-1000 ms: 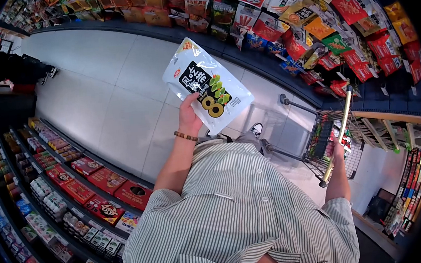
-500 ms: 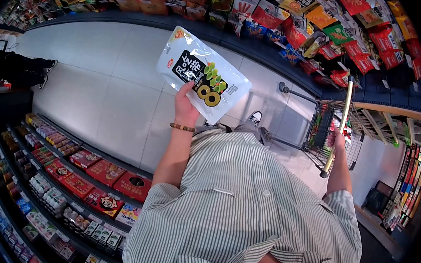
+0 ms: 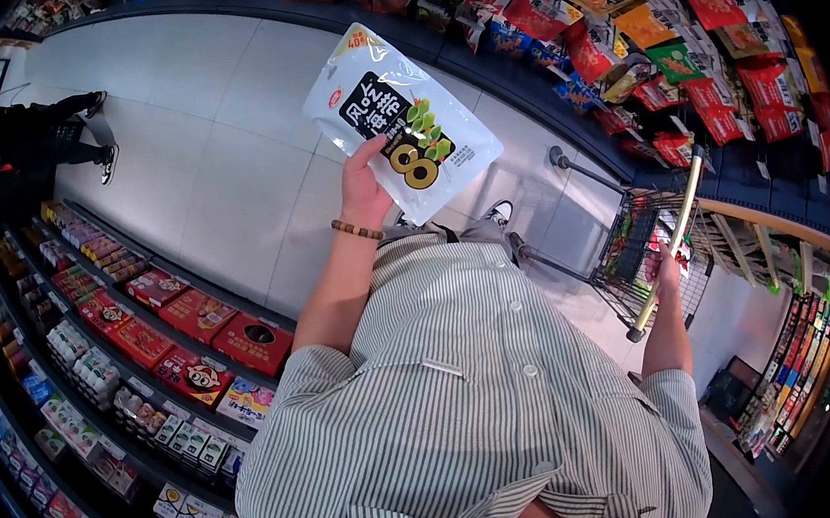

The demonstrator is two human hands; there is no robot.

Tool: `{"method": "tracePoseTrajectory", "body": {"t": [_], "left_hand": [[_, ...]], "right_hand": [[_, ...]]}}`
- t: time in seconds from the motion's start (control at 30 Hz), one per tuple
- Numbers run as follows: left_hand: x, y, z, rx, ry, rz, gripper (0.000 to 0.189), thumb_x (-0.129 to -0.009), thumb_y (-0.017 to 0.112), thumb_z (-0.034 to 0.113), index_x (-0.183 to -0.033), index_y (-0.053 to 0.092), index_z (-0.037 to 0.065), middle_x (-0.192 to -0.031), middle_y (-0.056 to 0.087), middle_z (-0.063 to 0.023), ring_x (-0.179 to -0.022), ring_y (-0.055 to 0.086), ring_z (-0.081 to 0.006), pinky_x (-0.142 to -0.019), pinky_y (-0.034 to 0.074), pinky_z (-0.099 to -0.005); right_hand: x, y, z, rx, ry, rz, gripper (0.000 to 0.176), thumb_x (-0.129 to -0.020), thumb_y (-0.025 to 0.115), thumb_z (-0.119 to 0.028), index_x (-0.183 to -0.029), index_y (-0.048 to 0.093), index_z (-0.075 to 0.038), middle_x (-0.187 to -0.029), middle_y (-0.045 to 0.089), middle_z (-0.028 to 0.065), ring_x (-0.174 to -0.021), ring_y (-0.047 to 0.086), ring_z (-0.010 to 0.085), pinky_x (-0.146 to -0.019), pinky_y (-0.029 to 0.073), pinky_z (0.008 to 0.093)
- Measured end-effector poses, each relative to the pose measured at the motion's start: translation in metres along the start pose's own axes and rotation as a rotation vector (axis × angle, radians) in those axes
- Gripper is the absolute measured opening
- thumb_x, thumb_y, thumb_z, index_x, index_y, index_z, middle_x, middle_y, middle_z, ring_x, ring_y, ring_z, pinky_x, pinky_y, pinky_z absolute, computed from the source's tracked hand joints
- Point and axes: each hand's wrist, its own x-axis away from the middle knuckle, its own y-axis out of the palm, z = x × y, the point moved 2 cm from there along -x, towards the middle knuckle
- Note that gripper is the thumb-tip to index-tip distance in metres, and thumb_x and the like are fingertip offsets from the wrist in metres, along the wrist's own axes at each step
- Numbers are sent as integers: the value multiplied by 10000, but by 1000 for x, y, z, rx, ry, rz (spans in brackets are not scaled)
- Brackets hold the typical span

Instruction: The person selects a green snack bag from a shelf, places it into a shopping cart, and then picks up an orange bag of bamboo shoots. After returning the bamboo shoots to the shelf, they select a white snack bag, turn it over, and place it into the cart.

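My left hand, with a beaded bracelet at its wrist, grips a white food pouch by its lower left side. The thumb lies across the pouch's front; the other fingers are hidden behind it. Black panels, green pieces and dark ring shapes are printed on the pouch, which is tilted and faces me. My right hand is closed around the pale handle bar of a shopping cart. Inside the cart's wire basket some items show, too small to name.
Shelves of boxes and cartons run along the left. Hanging snack packets fill the rack at upper right. On the tiled floor at far left stands another person in dark clothes. More shelving lies at lower right.
The pouch and my left hand have risen slightly in view. At far left the other person's legs have spread apart in a step. My right hand stays on the cart handle.
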Motion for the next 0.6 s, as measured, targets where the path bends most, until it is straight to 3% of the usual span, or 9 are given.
{"method": "tracePoseTrajectory", "body": {"t": [0.17, 0.33, 0.47, 0.6], "left_hand": [[-6, -16, -4, -11, -22, 1, 408, -887, 576, 30, -1293, 543, 18, -1252, 641, -145, -1165, 614, -305, -1038, 487, -450], [-6, -19, -8, 3, -39, 37, 394, -874, 586, 21, -1266, 558, 15, -1215, 656, -142, -1121, 634, -297, -1010, 508, -436], [-8, -34, -14, -12, -70, 117, 395, -866, 585, 10, -1260, 555, 12, -1183, 666, -139, -1087, 648, -291, -989, 522, -425], [-13, -55, -24, -51, -37, 197, 470, -871, 587, 26, -1333, 504, 2, -1258, 628, -143, -1151, 621, -300, -1013, 506, -427]], "right_hand": [[5, 0, -1, -5, -6, 0, 453, -941, 616, -494, -733, 562, -96, -606, 583, 41, -476, 520, 139, -435, 405, 293], [0, -1, 3, -19, -71, 33, 429, -939, 635, -463, -733, 552, -96, -577, 558, 48, -445, 501, 138, -415, 389, 291], [-3, -3, 5, 30, -92, 101, 409, -926, 665, -444, -715, 524, -123, -577, 562, 35, -439, 486, 133, -418, 383, 289], [-9, -6, 10, 73, -97, 219, 448, -869, 730, -467, -754, 507, -96, -564, 549, 61, -439, 502, 162, -405, 377, 313]]}}
